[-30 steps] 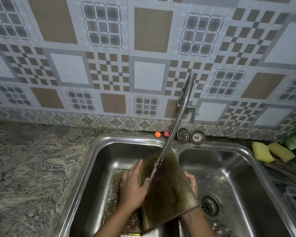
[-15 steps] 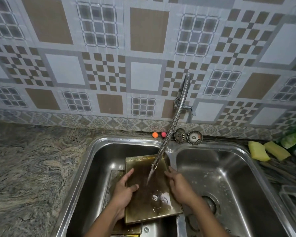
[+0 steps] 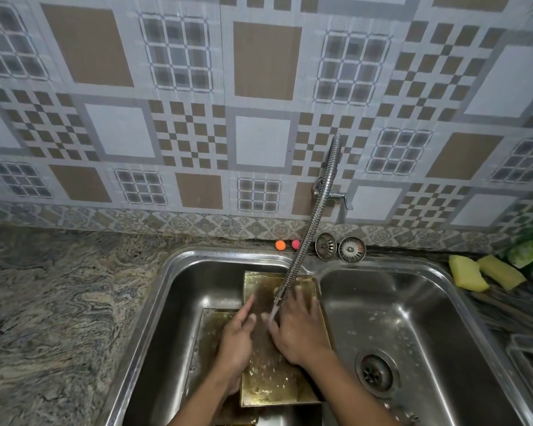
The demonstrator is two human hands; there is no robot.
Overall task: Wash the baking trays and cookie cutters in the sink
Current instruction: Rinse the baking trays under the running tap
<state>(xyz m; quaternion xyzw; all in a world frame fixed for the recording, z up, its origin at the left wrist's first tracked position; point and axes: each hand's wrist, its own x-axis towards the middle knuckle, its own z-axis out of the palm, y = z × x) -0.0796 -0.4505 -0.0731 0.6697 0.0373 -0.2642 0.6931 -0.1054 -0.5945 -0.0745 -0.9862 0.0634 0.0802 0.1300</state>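
Covering the whole upper half of the frame, a patterned tiled wall (image 3: 259,87) in brown, grey and white backs a marbled stone countertop (image 3: 59,302) at lower left. A steel double sink (image 3: 228,255) fills the lower centre and right. In the right part of its left basin lies a brownish baking tray (image 3: 277,382), wet and speckled, its right edge along the divider. A second tray (image 3: 211,327) sits partly beneath it, lower in the same basin.

The right hand (image 3: 299,327) rests flat on the upper tray, fingers spread. The left hand (image 3: 237,342) lies at that tray's left edge, fingers straight and unclenched, gripping nothing.

A ribbed metal faucet hose (image 3: 314,216) runs from the wall down to just above the tray, water streaming between the hands. The right basin shows its drain (image 3: 377,374) at lower right.

Two yellow sponges (image 3: 466,273) lie on the ledge at the right edge. Two round metal strainers (image 3: 351,249) stand behind the divider, beside an orange ball (image 3: 280,245) and a pink ball (image 3: 295,244). No cookie cutters can be made out.
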